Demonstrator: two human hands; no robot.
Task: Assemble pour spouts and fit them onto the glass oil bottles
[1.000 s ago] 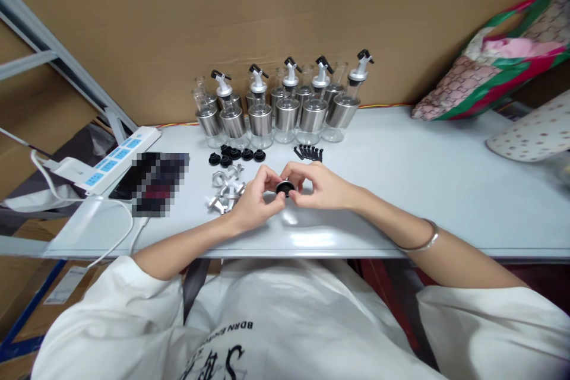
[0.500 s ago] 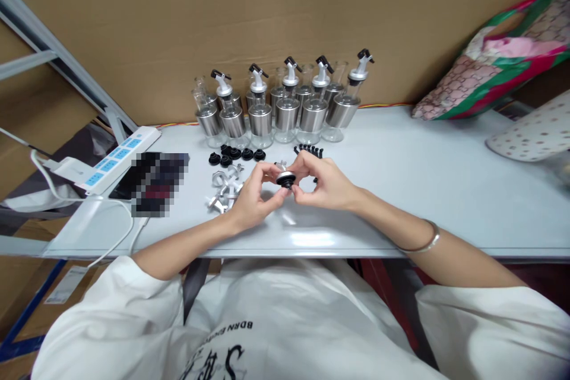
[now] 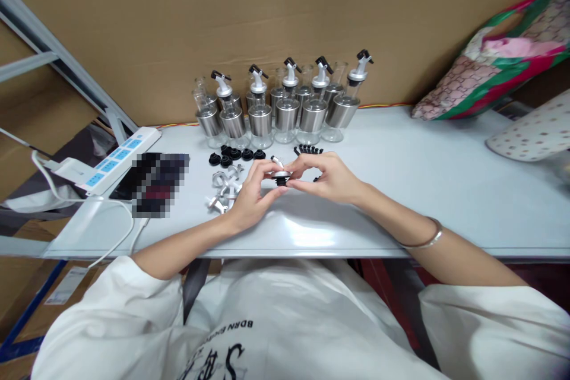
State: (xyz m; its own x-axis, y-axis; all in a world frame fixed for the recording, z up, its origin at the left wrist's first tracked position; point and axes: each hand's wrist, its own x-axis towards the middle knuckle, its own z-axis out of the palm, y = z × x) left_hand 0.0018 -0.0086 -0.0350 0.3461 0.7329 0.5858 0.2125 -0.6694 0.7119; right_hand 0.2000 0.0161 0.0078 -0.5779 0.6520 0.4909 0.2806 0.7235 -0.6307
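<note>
My left hand (image 3: 252, 196) and my right hand (image 3: 325, 178) meet over the middle of the pale table (image 3: 401, 190), both pinching one small silver pourer cap (image 3: 280, 176) with a black underside. Loose silver caps (image 3: 225, 190) lie just left of my left hand. Black rubber stoppers (image 3: 236, 155) sit behind them. A row of small black pieces (image 3: 309, 149) lies behind my right hand. Several steel-and-glass oil bottles (image 3: 285, 110), some fitted with pourers, stand in a group at the back.
A white power strip (image 3: 111, 157) with its cable and a blurred dark phone (image 3: 151, 181) lie at the left. A patterned bag (image 3: 494, 59) and a dotted cushion (image 3: 534, 130) rest at the right. Cardboard forms the back wall.
Both hands have lifted the cap a little and carried it away from me, turning it from black side up to silver side up.
</note>
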